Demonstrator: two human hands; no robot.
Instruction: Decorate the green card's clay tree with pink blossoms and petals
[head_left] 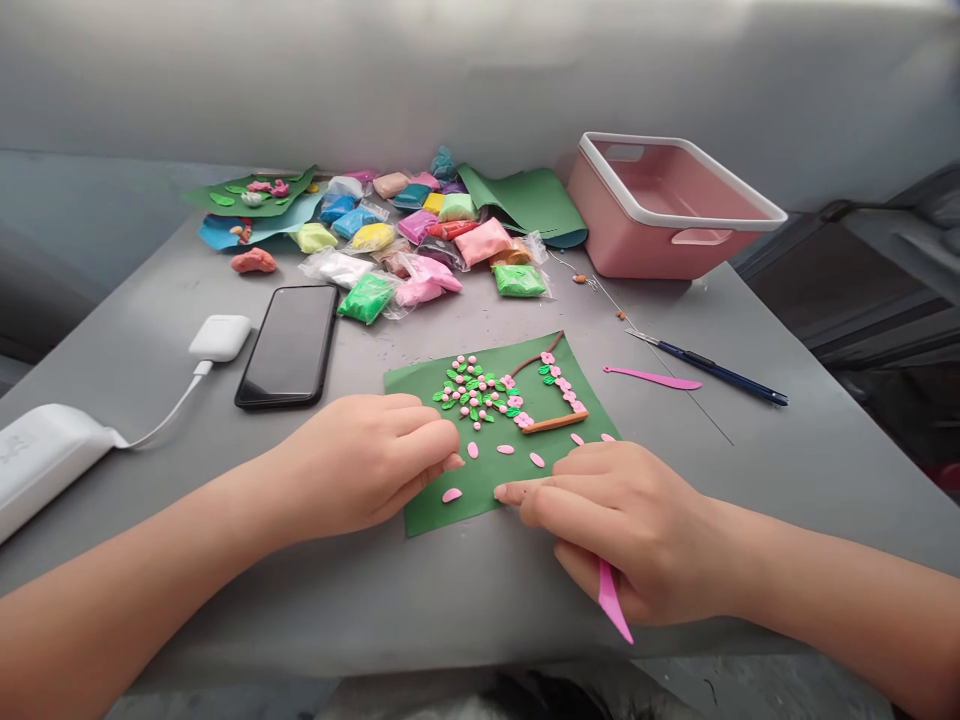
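So the right grip [630, 530] is wrapped around a pink tool [615, 605], its blade poking out below the palm, while the index fingertip touches down near the front edge of a green sheet [480, 478]. The left grip [375, 460] is curled with thumb and fingers together over the sheet's left side; can't tell if anything's pinched in there.

The sheet itself lies flat on the gray counter [420, 600], right between the two. Loose pink petals [505, 449] are scattered over its near half, one just below the left fingertips. Farther up there's a leafy cluster [484, 391] with little pink balls, then pink flowers [565, 384] running down to a brown strip [555, 423].

Off to the right: a second pink tool [656, 379] and a dark blue pen-like tool [720, 373], lying near each other. Over on the left, a black phone [289, 345] sits beside a white case [220, 338] that's cabled to a bigger white device [56, 455].

Way at the back it's a colorful heap of wrapped packets [373, 237], with a pink bin [637, 230] with a white rim at the right.
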